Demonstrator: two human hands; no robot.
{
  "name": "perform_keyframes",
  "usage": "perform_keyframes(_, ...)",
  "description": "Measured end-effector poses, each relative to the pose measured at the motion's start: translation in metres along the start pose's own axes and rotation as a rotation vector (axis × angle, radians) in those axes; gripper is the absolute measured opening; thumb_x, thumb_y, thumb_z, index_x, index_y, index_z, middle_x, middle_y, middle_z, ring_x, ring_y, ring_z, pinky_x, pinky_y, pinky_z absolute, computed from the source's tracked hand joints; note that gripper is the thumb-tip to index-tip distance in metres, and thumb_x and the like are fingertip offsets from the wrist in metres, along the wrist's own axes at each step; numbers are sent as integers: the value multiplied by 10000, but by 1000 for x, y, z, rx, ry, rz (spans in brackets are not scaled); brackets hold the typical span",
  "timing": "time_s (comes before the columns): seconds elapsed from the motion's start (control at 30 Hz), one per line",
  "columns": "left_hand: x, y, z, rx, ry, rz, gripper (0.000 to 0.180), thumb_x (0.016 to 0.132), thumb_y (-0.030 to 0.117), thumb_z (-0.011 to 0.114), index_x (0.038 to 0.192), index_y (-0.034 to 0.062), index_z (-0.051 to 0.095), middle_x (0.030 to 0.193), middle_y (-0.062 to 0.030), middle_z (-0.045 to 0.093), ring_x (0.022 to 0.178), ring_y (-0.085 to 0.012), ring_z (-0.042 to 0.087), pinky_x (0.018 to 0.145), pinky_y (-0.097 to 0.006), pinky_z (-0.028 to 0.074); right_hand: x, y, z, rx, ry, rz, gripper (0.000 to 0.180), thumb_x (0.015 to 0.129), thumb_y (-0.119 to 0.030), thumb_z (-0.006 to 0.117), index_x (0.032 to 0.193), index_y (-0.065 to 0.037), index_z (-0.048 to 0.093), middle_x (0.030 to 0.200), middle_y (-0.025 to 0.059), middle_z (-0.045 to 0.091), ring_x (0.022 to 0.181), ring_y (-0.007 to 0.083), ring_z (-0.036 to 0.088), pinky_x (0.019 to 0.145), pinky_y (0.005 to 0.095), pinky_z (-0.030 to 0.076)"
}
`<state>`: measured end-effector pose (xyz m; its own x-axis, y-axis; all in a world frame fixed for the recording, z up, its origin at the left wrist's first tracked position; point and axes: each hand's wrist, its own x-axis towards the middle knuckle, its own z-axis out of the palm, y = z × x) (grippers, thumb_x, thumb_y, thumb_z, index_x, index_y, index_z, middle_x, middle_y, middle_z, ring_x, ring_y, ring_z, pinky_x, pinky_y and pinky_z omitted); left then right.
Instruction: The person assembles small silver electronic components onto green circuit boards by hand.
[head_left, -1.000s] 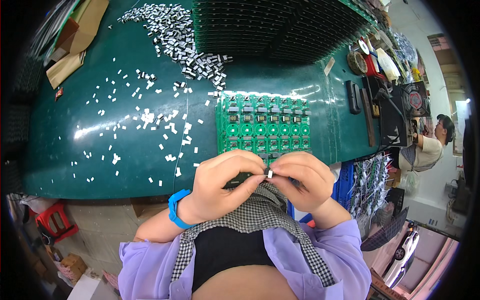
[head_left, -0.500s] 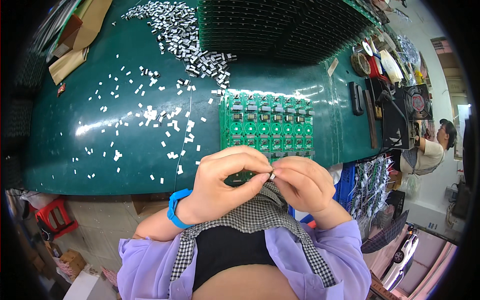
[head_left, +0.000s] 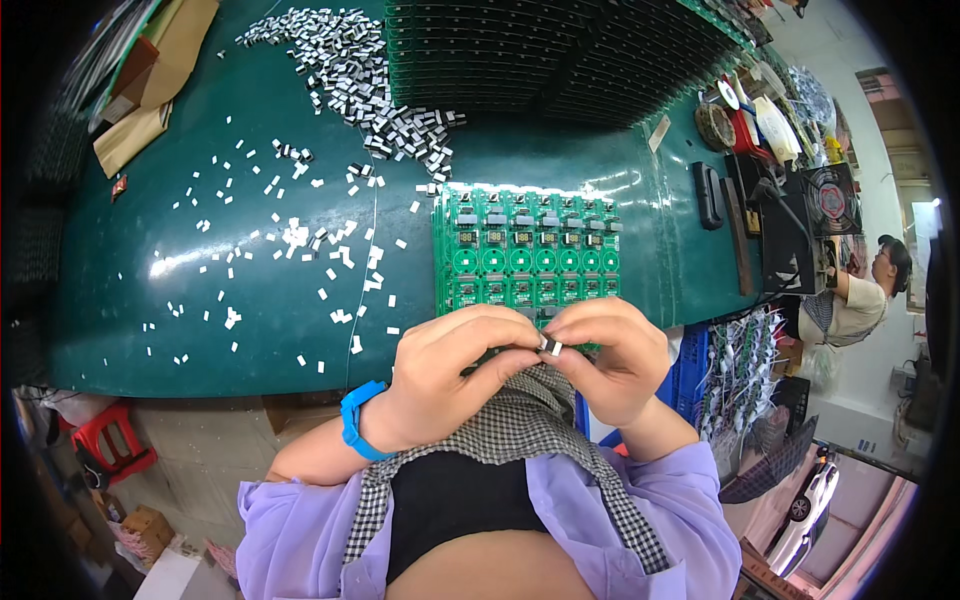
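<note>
Fingertips of my left hand (head_left: 450, 372) and my right hand (head_left: 618, 365) meet in front of me, both pinching a small black-and-white block (head_left: 551, 346). Part of the block is covered by the fingers. Just beyond my hands lies a stack of green circuit board panels (head_left: 492, 262), with rows of small digit displays, grey parts and round outlines on the top one. My fingers hang over its near edge and hide it. A heap of similar black-and-white blocks (head_left: 340, 62) spreads behind, to the left of the stack.
Small white pieces (head_left: 296, 236) are scattered over the green table (head_left: 110, 330) at left. Tall racks of green boards (head_left: 560, 60) stand at the back. A black oblong object (head_left: 709, 196) and a fan (head_left: 832, 205) are at right. Another person (head_left: 870, 290) sits far right.
The block now shows more between my fingertips, its black and white faces turned into view. My right hand's fingers have shifted around it. The view has moved slightly.
</note>
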<state>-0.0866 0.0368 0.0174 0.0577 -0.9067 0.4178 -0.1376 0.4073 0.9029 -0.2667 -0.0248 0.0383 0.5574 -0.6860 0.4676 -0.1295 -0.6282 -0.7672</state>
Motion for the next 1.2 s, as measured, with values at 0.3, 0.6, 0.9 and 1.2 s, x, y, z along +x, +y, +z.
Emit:
perform_keyframes(0.3,-1,-7,2,27,-50,95,124,782,-23,690,880,-10,614,842,-129,661,756,-245,655,648,-315,525,1,1,0,68,-74,6,248,671,17,782,892,2,672,848,112,678,741,205,665,627,287,529)
perform_keyframes(0.6,0,-11,3,17,-42,189,132,771,-19,686,865,-6,594,812,-122,644,722,-252,644,617,-315,513,0,1,1,149,-70,67,216,661,11,773,851,-12,674,845,95,666,767,209,654,662,296,521)
perform_keyframes(0.9,1,-4,-1,68,-70,215,146,749,-9,703,873,-6,626,838,-121,657,726,-254,656,620,-328,523,9,-4,-7,76,-141,-41,223,656,27,772,856,-13,680,836,107,673,748,209,663,636,287,538)
perform_keyframes(1.2,-1,-7,0,207,7,303,246,675,-24,746,910,-15,672,885,-147,690,736,-263,687,610,-306,550,0,-4,-2,-135,-18,-172,243,640,13,796,849,-19,677,837,96,686,716,212,676,608,286,555)
